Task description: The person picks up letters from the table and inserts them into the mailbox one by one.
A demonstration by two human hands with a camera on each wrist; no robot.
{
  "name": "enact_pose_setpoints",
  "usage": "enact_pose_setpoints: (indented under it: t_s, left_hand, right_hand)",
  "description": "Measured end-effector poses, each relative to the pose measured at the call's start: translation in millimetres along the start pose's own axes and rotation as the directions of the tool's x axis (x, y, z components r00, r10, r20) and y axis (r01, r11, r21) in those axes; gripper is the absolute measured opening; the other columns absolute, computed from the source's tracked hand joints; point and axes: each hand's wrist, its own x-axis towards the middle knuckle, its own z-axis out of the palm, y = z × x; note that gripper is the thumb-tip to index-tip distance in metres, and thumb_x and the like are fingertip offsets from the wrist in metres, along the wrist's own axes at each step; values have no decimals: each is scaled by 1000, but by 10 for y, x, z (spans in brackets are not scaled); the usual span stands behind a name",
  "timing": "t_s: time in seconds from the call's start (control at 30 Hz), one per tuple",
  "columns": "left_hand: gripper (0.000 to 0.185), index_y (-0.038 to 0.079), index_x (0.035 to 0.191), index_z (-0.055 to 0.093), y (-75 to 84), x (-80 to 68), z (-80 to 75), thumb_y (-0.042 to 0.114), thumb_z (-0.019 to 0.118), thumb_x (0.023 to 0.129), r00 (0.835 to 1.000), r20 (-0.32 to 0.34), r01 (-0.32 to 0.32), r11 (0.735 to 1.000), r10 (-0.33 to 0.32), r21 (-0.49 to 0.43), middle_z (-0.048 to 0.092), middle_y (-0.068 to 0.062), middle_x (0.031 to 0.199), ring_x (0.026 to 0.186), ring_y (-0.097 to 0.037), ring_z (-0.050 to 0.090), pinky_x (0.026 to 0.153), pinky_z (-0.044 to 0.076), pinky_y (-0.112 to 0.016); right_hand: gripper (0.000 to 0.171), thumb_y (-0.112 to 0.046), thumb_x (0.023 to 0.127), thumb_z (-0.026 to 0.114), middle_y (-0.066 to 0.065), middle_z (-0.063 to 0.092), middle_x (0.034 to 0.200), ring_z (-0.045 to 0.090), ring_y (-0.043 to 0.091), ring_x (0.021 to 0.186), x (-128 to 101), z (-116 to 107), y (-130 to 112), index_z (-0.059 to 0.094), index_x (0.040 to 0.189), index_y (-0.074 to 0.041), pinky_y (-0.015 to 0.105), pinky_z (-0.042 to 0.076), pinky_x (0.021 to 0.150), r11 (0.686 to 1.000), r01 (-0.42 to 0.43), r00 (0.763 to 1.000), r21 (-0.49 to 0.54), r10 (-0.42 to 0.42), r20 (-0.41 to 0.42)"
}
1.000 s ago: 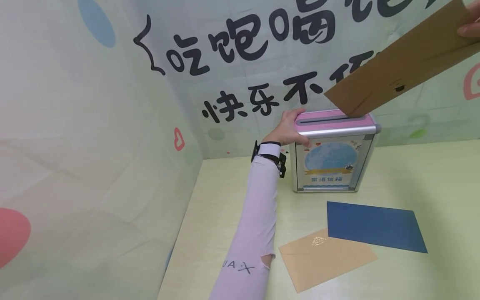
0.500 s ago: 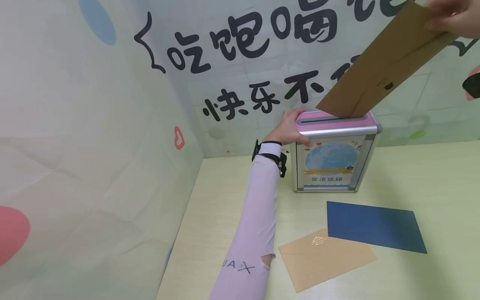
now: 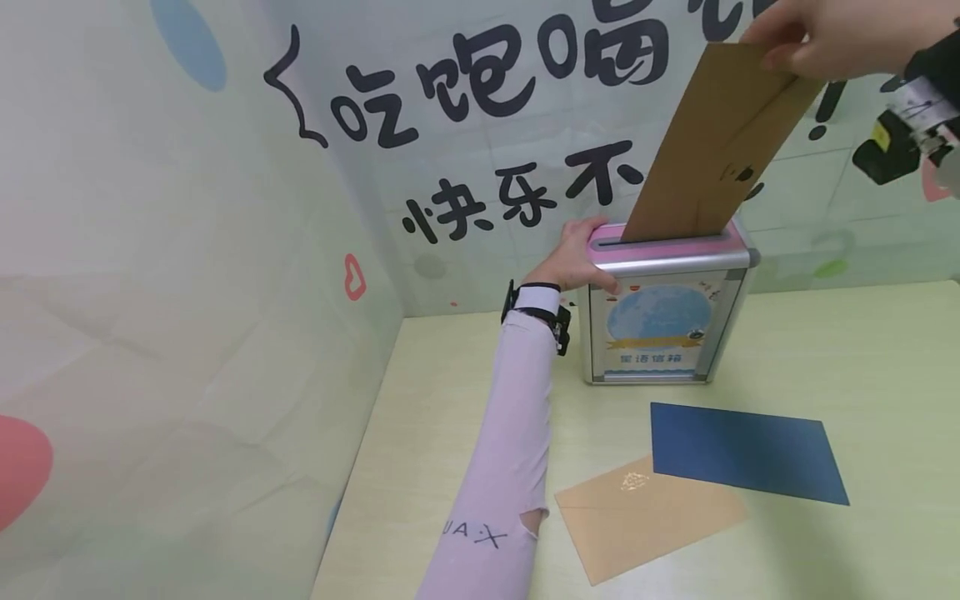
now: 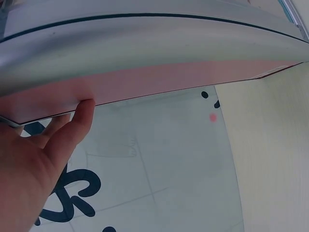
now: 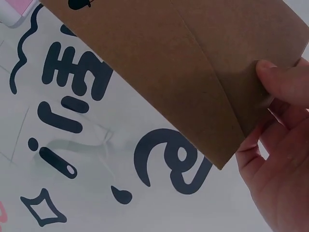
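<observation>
Envelope (image 3: 708, 150) | standing steeply, lower end entering box (image 3: 663, 308) slot below your pinching right hand (image 3: 832, 33) | your left hand (image 3: 573, 258) gripping box | pale green table (image 3: 862, 350)

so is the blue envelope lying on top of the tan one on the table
Yes, in the head view the blue envelope overlaps the upper corner of the tan envelope on the table.

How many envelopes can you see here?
3. A brown envelope pinched by the right hand enters the box's slot; a tan envelope and a blue envelope lie on the table. Any inside the box are hidden.
</observation>
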Motion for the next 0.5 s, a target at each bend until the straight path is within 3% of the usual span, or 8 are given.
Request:
enact_pose_setpoints:
  t_s: [0.13,0.23,0.37,0.5]
  left_hand:
    - [95,14,137,34,21,-11,3,13,80,53,1000,6,-10,1000,10,8,31,-3,128,111,-12,30,82,39,-21]
    - [96,14,138,33,34,-22,2,13,80,53,1000,9,-7,1000,7,11,30,-3,128,110,-12,30,82,39,-21]
    - [96,15,137,33,40,-29,-4,14,80,53,1000,2,-7,1000,7,23,31,-3,129,111,-12,30,83,39,-21]
    - [97,15,138,33,37,-33,3,15,81,53,1000,0,-8,999,8,39,31,-3,130,112,-12,29,84,38,-20]
  right_hand:
    - [28,8,89,40,27,42,99,44,44,82,62,20,-98,52,114,14,15,38,50,1000,-16,999,-16,17,39]
    - [28,6,89,41,29,44,100,46,45,81,99,39,-156,53,113,14,33,52,62,1000,-5,999,-28,6,40]
    - [28,7,89,42,30,47,101,48,46,81,145,90,-195,53,114,13,54,47,78,1000,12,999,-19,-11,50]
    - [29,10,87,42,31,48,100,47,43,82,190,173,-236,53,114,12,54,45,78,999,26,997,-24,-24,73]
